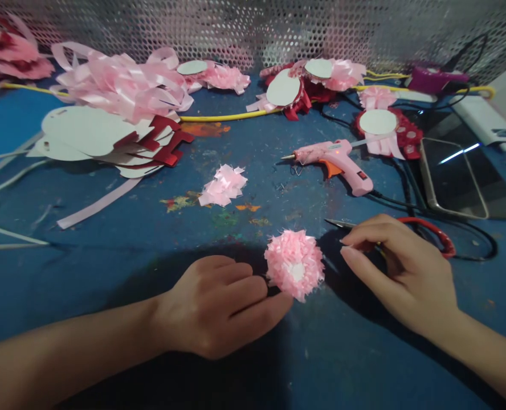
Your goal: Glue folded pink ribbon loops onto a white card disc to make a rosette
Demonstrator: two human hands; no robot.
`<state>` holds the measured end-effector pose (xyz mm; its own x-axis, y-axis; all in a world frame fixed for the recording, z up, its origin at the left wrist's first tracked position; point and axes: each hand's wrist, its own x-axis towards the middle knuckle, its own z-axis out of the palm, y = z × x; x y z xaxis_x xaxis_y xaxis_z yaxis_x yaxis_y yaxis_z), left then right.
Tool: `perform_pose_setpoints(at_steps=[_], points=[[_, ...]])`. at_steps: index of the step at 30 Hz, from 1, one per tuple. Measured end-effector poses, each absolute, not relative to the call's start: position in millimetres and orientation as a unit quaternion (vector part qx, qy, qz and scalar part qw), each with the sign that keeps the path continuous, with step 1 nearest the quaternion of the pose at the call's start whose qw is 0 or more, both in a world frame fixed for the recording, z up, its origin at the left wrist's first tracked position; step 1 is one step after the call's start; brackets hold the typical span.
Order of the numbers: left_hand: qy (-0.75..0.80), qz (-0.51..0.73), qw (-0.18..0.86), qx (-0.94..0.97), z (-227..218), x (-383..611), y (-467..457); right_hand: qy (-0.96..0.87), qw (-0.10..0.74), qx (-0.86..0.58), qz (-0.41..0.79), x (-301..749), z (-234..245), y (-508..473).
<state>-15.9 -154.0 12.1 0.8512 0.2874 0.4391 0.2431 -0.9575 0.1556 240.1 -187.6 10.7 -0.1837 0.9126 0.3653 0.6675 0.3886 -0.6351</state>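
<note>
A round pink ribbon rosette (278, 256) with a pale centre is held at its lower left edge by my left hand (227, 307). That hand's fingers are curled, and its thumb is hidden. To the right of the rosette, my right hand (407, 273) has thumb and forefinger brought together in a pinch; whatever is between them is too small to make out. Scissors with red handles (432, 229) lie partly hidden behind the right hand, blade tip pointing left. Beyond the rosette sits a small heap of cut pink ribbon pieces (224, 185).
A pink glue gun (330, 159) lies behind the scissors. Pink ribbon strips (125, 85) and white and red card cutouts (86, 134) are piled at left. Several rosettes with white discs (284, 90) line the back, near a yellow cable (227, 118). A phone case (453, 176) lies right.
</note>
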Motion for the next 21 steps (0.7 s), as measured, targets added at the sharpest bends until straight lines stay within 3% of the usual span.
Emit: perform_pose_setpoints(at_steps=[7,10,13,18,21], points=[[0.226,0.324,0.146,0.907,32.0,-29.1,-142.3,-0.754,0.365,-0.516,0.178,242.1,10.9,-186.8],[0.361,0.326,0.191,0.853,45.4,-41.4,-130.0,-0.755,0.367,-0.51,0.189,243.5,11.1,-186.5],[0.482,0.414,0.214,0.742,45.7,-44.5,-114.2,-0.756,0.358,-0.512,0.195,244.3,10.9,-186.8],[0.553,0.359,0.274,0.7,32.2,-37.1,-95.7,-0.746,0.359,-0.526,0.194,245.5,10.5,-185.6],[0.545,0.327,0.316,0.705,30.2,-36.7,-94.7,-0.706,0.384,-0.538,0.254,247.0,10.1,-184.3]])
